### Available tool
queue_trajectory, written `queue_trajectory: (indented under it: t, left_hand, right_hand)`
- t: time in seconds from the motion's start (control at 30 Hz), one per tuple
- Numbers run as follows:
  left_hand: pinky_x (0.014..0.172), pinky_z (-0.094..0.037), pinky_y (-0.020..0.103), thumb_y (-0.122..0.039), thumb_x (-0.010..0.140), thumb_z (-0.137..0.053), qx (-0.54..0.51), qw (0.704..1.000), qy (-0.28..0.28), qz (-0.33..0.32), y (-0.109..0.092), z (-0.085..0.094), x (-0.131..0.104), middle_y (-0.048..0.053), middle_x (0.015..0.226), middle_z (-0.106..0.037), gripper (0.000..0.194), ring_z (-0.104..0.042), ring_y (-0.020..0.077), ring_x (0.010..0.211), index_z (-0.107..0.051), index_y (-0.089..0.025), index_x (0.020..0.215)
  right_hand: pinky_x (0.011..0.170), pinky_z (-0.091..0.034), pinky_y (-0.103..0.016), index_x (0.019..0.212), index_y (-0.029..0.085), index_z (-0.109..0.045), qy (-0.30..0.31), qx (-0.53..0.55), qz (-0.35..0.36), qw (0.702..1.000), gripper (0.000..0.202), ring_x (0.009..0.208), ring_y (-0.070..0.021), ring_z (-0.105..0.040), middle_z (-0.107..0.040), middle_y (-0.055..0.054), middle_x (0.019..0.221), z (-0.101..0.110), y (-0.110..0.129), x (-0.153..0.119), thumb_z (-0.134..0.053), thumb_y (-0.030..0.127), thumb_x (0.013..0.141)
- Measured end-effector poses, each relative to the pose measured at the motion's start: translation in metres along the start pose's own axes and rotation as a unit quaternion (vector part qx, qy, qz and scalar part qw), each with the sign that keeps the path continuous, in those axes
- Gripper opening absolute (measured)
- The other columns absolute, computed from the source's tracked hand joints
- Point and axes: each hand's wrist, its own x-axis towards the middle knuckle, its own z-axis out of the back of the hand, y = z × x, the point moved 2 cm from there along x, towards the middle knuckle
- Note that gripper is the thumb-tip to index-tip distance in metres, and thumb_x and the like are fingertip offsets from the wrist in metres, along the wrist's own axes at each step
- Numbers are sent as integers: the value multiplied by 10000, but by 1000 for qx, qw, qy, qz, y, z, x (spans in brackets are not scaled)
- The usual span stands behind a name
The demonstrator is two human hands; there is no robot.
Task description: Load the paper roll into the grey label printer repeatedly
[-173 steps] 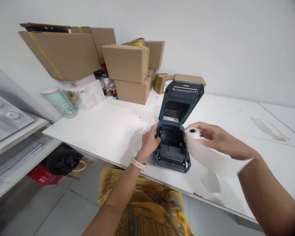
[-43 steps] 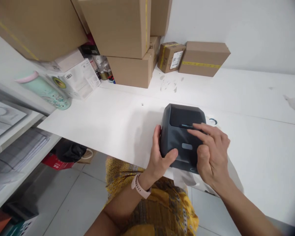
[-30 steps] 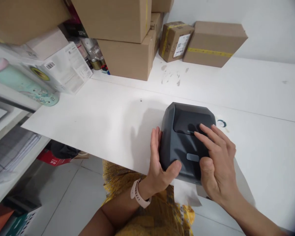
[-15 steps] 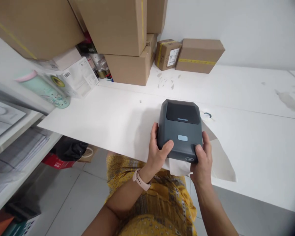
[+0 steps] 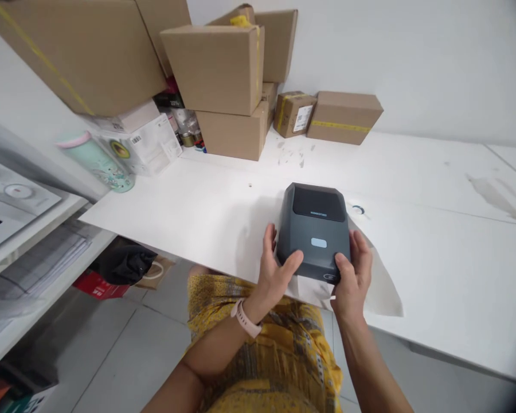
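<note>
A dark grey label printer (image 5: 318, 229), with a black glossy top panel and a pale blue button, is between my two hands near the table's front edge. My left hand (image 5: 277, 269) holds its left side, thumb on the front corner and fingers along the side. At the right side my right hand (image 5: 352, 269) grips it, with the thumb on the front right corner. White paper (image 5: 313, 287) shows below the printer's front. Beside my right hand lies a pale, curved-edged sheet (image 5: 384, 289). The printer's underside is hidden.
Cardboard boxes (image 5: 230, 135) are stacked at the back left, and a long carton (image 5: 344, 117) stands by the wall. A mint bottle (image 5: 101, 163) leans near a white box (image 5: 155, 146). A shelf (image 5: 98, 244) is at the left. A small ring-shaped item (image 5: 358, 210) lies behind the printer.
The view has tilted up, so the boxes and bottle appear lower. Both hands stay on the printer, whose position between them has hardly changed.
</note>
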Motion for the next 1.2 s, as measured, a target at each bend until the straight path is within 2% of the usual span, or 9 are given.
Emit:
queue_trajectory:
  t: [0.07,0.17,0.27,0.33,0.43,0.63,0.83,1.03,1.2]
  left_hand:
    - [1226,-313,440,-490,874,-705,34,998,-43,1,7,10,-24,112,1675,-242,857,-293,295,1525,-246,-288,1569]
    - [1100,-435,415,-516,911,-637,31,996,-80,32,18,23,-57,132,1442,-550,557,-557,263,1287,-512,-237,1377]
    - [853,-522,336,-583,884,-618,-14,993,34,114,20,19,-64,98,952,-718,442,-670,202,903,-676,-158,991]
    - [675,-504,288,-661,841,-599,-56,974,122,180,16,11,-55,54,718,-677,519,-638,158,675,-644,-146,796]
    - [525,-436,245,-722,781,-596,-84,950,192,230,8,-2,-39,5,603,-607,570,-567,115,507,-581,-158,701]
    - [483,-465,234,-680,737,-674,-113,950,183,227,11,-15,-34,-78,569,-373,550,-520,85,450,-468,-181,629]
    - [499,-460,259,-676,771,-622,-70,959,187,200,16,-12,-35,-57,545,-356,553,-525,120,492,-414,-201,578]
    - [514,-213,258,-489,880,-549,80,976,175,105,16,-4,-30,-59,517,-263,511,-271,70,523,-337,-193,522]
    - [533,-178,273,-496,892,-534,89,973,184,108,19,-5,-30,-60,542,-255,514,-245,73,548,-308,-196,541]
  right_hand:
    - [1211,-292,-559,1453,280,-505,1,-47,86,995,571,1470,-286,-400,-434,-71,1590,1,7,-2,-614,372,901]
    - [1202,-292,-578,1368,251,-593,28,-98,142,985,426,1449,-291,-433,-521,-78,1522,2,15,-7,-526,360,962]
    - [1200,-274,-590,1282,199,-654,54,-135,160,976,408,1438,-304,-443,-561,-102,1479,5,20,-12,-423,393,1007]
    - [1188,-286,-599,1256,179,-670,49,-138,169,975,444,1412,-311,-471,-583,-110,1451,7,21,-14,-385,422,1017]
    - [1169,-314,-602,1236,162,-685,46,-151,188,969,465,1368,-317,-510,-612,-118,1412,8,23,-14,-374,433,1022]
    - [1175,-299,-599,1278,168,-667,75,-206,217,951,462,1418,-325,-447,-552,-122,1479,5,25,-18,-354,406,1035]
    - [1187,-175,-650,1282,204,-664,117,-309,300,895,429,1423,-347,-431,-571,-113,1462,8,19,-10,-412,406,1000]
    - [1188,-124,-647,1237,278,-709,126,-368,332,859,413,1340,-329,-524,-629,-49,1411,14,23,2,-416,413,979]
    - [1178,16,-679,1136,377,-745,102,-370,348,855,329,1453,-366,-402,-645,17,1399,11,27,7,-471,364,955]
